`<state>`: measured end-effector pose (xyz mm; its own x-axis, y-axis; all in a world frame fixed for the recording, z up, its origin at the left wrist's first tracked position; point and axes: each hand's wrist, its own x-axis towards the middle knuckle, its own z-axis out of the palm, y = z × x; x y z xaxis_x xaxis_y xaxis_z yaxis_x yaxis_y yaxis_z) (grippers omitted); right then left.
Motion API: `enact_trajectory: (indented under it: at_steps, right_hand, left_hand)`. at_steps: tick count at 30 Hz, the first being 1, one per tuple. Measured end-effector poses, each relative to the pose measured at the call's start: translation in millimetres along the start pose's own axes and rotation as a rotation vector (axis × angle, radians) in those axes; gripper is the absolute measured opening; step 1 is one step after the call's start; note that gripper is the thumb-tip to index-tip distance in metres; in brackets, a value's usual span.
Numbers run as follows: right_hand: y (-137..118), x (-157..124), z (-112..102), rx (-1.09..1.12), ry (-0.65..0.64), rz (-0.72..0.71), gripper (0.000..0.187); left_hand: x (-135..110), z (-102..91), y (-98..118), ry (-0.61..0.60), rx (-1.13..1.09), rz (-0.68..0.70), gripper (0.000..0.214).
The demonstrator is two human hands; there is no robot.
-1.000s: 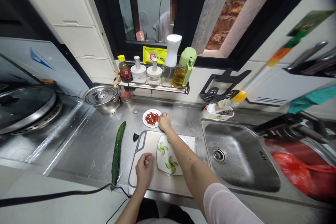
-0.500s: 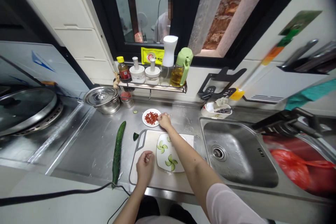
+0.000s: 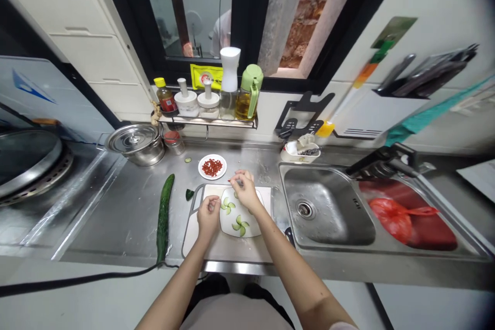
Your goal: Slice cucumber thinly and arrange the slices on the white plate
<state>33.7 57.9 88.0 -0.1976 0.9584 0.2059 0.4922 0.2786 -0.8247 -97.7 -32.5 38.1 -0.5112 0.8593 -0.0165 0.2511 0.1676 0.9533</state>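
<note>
My right hand [image 3: 246, 192] is over the far side of a white plate [image 3: 227, 228]. Its thumb and fingers pinch a small red piece [image 3: 229, 180], like those heaped on a small white dish [image 3: 201, 171] behind. My left hand [image 3: 209, 212] is at the plate's left edge with its fingertips pressed together; whether anything is in them is hidden. Thin green cucumber slices [image 3: 240, 226] lie on the plate in pinwheel shapes, and my right hand covers some of them. Beneath the plate is a pale cutting board [image 3: 212, 252] with a grey rim.
Left of the board lie a whole cucumber [image 3: 164, 216] and a cucumber end [image 3: 189, 194]. A steel pot [image 3: 145, 149] stands farther back. To the right are a knife handle [image 3: 289, 236] and the sink [image 3: 332, 206]. Bottles and jars line a rack [image 3: 216, 122] above the counter.
My right hand has moved from the dish back toward me, over the plate, with a small red piece in its fingers. My left hand has shifted up close to the plate's left edge.
</note>
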Motion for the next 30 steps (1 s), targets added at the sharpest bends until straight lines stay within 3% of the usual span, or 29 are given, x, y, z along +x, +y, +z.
enact_trajectory:
  at_steps: [4,8,16,19,24,30]
  right_hand:
    - [-16.2,-40.6,-25.4,-0.028,0.018,-0.096,0.018]
    - [-18.1,-82.1,-39.9,-0.057,-0.002,-0.090,0.017]
    - [-3.8,-163.3,-26.1,-0.079,-0.198,-0.035,0.013]
    - [10.3,-169.2,-20.4,-0.117,-0.193,0.000,0.014]
    - [43.7,-148.7,-20.1,-0.250,-0.081,0.100,0.018]
    - [63.6,-135.0,-9.8,-0.397,-0.097,0.087,0.019]
  left_hand:
    - [-2.8,2.0,-0.5,-0.032,-0.010,0.029,0.029]
    - [-9.7,0.3,-4.2,-0.048,0.015,0.021,0.027]
    - [-22.2,-7.7,-16.9,-0.085,0.105,-0.002,0.026]
    - [-27.8,-10.4,-20.6,-0.122,0.194,0.004,0.025]
    - [-37.3,-11.4,-20.1,-0.222,0.410,0.038,0.020]
    - [-44.8,-3.5,-13.4,-0.353,0.607,0.096,0.019]
